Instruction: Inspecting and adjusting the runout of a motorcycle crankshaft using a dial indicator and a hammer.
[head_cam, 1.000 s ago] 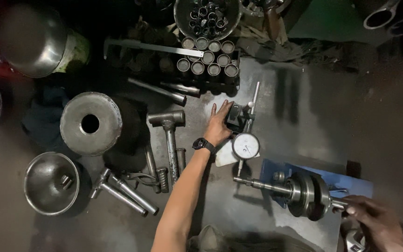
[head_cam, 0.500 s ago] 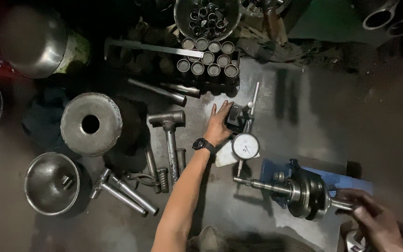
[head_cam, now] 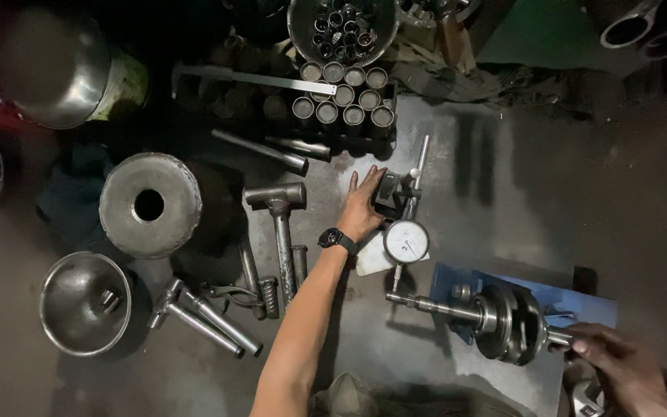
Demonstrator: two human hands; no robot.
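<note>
A: Centre of frame: where does the left hand (head_cam: 360,208) lie?
B: Flat, fingers spread and released, on the dark base (head_cam: 387,191) of the dial gauge (head_cam: 406,242). A watch (head_cam: 333,239) is on the wrist.

A: And lower right?
B: The right hand (head_cam: 619,363) grasps the right shaft end of the crankshaft (head_cam: 503,320), which lies on a blue stand (head_cam: 580,297). The gauge's stem points down to the left shaft.

A: Left of centre?
B: A hammer (head_cam: 279,224), a holed disc (head_cam: 150,205), a bowl (head_cam: 85,303); short tubes (head_cam: 345,93) at upper centre.
</note>
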